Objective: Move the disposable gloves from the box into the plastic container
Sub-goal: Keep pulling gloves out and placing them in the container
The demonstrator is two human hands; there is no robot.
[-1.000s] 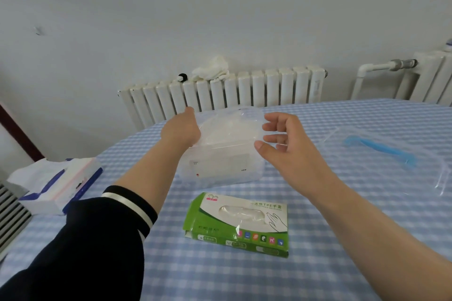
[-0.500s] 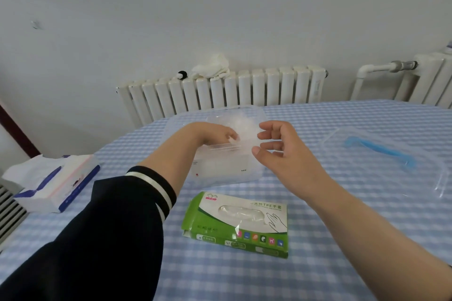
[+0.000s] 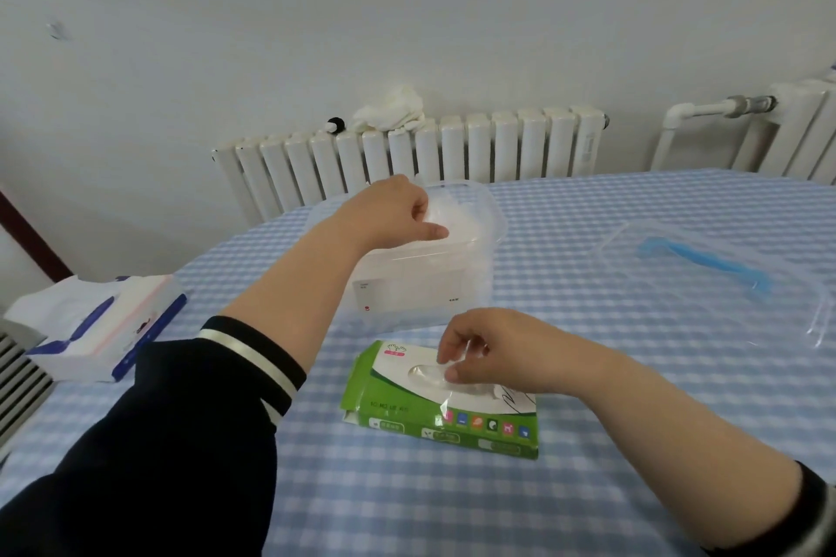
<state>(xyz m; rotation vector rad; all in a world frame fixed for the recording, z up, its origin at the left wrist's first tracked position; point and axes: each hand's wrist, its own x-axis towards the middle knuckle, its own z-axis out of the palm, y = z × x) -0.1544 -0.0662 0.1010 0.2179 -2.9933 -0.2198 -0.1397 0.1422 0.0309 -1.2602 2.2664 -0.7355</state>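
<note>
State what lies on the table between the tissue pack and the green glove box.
Head view: the left forearm and dark sleeve cross above the checked tablecloth between tissue pack and glove box.

The surface (image 3: 588, 488) wears a pale blue and white gingham check. The glove box (image 3: 434, 421) on it is green with a white top and a row of small coloured squares. Behind the box, the plastic container (image 3: 429, 285) is clear with white contents. Left of the box, the tissue pack (image 3: 113, 330) is white with navy edging and a pink stripe. Right of the container, the clear lid (image 3: 724, 285) has a light blue handle. The left sleeve (image 3: 181, 443) is black with white cuff stripes.
</note>
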